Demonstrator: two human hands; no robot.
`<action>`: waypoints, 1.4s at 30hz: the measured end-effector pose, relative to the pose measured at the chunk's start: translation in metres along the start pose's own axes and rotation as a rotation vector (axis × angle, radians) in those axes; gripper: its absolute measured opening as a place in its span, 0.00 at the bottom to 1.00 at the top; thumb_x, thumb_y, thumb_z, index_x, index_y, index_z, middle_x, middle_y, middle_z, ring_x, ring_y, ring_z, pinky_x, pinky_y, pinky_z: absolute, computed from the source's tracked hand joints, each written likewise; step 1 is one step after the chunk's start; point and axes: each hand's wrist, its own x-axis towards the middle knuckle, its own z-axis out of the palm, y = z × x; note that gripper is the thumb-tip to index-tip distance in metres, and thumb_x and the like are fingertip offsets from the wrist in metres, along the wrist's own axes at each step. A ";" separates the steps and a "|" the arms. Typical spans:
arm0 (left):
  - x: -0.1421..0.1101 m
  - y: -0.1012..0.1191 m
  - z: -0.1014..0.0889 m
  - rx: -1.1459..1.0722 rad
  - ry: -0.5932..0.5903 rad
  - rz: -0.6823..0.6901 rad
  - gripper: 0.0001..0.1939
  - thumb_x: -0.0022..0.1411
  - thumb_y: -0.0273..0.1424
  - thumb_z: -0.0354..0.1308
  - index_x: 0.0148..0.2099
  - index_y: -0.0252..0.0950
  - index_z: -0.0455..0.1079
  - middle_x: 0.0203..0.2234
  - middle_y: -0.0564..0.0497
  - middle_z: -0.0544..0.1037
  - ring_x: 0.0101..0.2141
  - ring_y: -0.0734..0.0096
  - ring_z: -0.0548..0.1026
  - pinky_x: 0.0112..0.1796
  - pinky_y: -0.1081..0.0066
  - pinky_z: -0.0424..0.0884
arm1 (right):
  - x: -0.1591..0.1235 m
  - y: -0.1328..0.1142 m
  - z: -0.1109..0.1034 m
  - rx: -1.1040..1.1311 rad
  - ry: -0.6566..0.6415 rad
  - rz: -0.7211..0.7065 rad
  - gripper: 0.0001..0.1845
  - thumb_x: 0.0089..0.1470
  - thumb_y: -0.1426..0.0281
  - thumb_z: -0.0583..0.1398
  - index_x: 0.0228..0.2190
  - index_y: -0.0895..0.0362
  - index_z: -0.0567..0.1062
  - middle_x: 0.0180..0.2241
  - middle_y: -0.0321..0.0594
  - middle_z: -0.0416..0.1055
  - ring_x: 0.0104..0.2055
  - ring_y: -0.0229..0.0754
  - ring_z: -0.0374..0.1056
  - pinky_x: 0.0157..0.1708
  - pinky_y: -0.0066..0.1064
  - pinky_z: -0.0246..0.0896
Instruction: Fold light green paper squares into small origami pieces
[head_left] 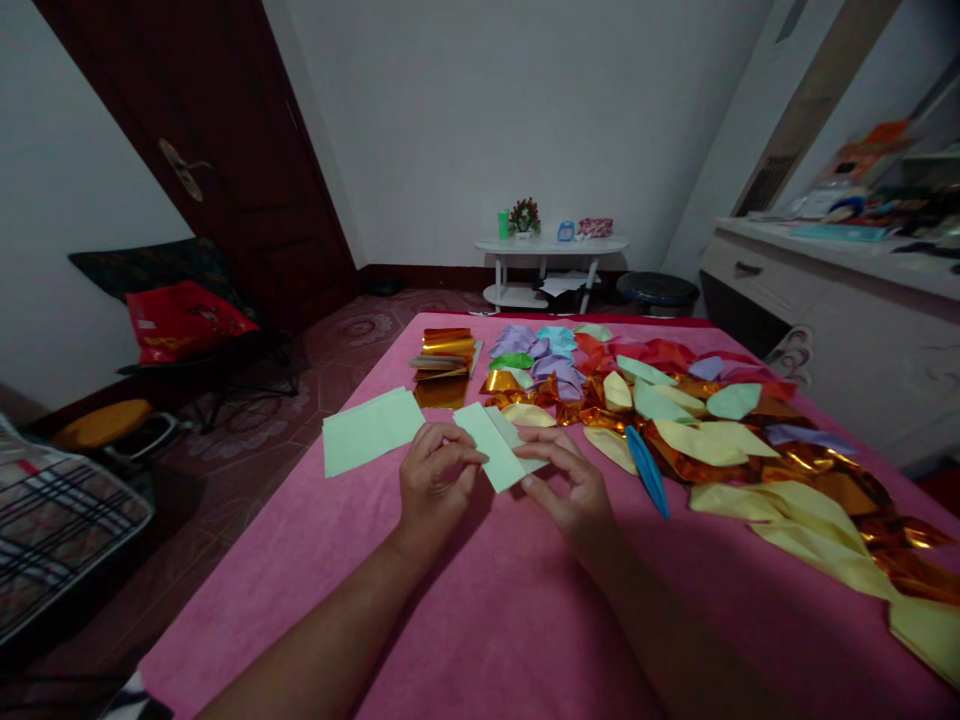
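Between my two hands is a pale green sheet of paper (pixel 491 445), partly folded, raised a little over the pink cloth. My left hand (pixel 439 475) pinches its left edge between thumb and fingers. At its right side my right hand (pixel 566 480) grips the lower corner, thumb below and fingers on the folded flap. A stack of flat pale green paper (pixel 373 430) lies just left of my left hand. Behind it stands a pile of shiny gold folded paper (pixel 444 365). Right of my right hand lies a blue folded paper piece (pixel 646 470).
Many folded papers in yellow (pixel 712 442), gold, red (pixel 660 355) and purple (pixel 514 340) cover the right side of the pink-covered table (pixel 495 620). Beyond it are a small white table (pixel 551 244), a white cabinet (pixel 840 275) and a chair with a red bag (pixel 184 322).
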 end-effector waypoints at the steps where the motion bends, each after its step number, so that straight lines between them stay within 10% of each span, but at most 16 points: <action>1: 0.000 0.000 0.000 0.005 -0.001 -0.003 0.10 0.50 0.17 0.57 0.28 0.37 0.74 0.29 0.52 0.72 0.33 0.70 0.71 0.34 0.69 0.68 | 0.000 0.001 0.000 -0.023 -0.008 -0.013 0.12 0.47 0.74 0.63 0.37 0.52 0.79 0.45 0.42 0.70 0.50 0.48 0.65 0.51 0.41 0.60; 15: -0.003 0.003 0.006 0.014 -0.064 -0.048 0.06 0.50 0.22 0.62 0.31 0.38 0.74 0.31 0.50 0.73 0.35 0.68 0.71 0.37 0.67 0.68 | -0.003 0.004 0.006 0.017 -0.041 0.004 0.05 0.51 0.72 0.63 0.30 0.53 0.80 0.42 0.41 0.71 0.43 0.43 0.69 0.41 0.32 0.65; 20: 0.001 -0.002 0.009 -0.153 -0.157 -0.396 0.35 0.43 0.35 0.71 0.54 0.39 0.67 0.48 0.44 0.73 0.48 0.56 0.71 0.47 0.59 0.67 | -0.001 0.005 0.003 0.252 -0.019 0.021 0.05 0.52 0.70 0.62 0.29 0.54 0.80 0.40 0.43 0.71 0.43 0.44 0.68 0.41 0.33 0.66; 26: 0.002 -0.005 0.010 -0.644 -0.300 -0.711 0.22 0.44 0.36 0.70 0.42 0.31 0.74 0.37 0.43 0.79 0.38 0.59 0.75 0.43 0.60 0.70 | 0.000 0.000 0.002 0.250 -0.027 0.030 0.05 0.51 0.71 0.63 0.31 0.53 0.81 0.39 0.43 0.71 0.44 0.45 0.67 0.43 0.35 0.64; 33: 0.004 -0.006 0.011 -0.661 -0.105 -0.718 0.33 0.37 0.29 0.73 0.49 0.39 0.71 0.42 0.47 0.77 0.42 0.61 0.75 0.46 0.59 0.70 | 0.001 0.005 -0.001 0.182 0.026 0.057 0.05 0.51 0.68 0.63 0.31 0.53 0.81 0.37 0.42 0.71 0.43 0.46 0.67 0.42 0.35 0.64; 42: -0.002 -0.010 0.007 -0.453 -0.352 -0.599 0.12 0.48 0.36 0.68 0.33 0.33 0.77 0.35 0.44 0.79 0.37 0.61 0.76 0.41 0.64 0.72 | 0.000 -0.008 -0.004 0.250 -0.013 0.131 0.06 0.51 0.67 0.62 0.31 0.52 0.81 0.33 0.39 0.70 0.39 0.44 0.67 0.40 0.33 0.64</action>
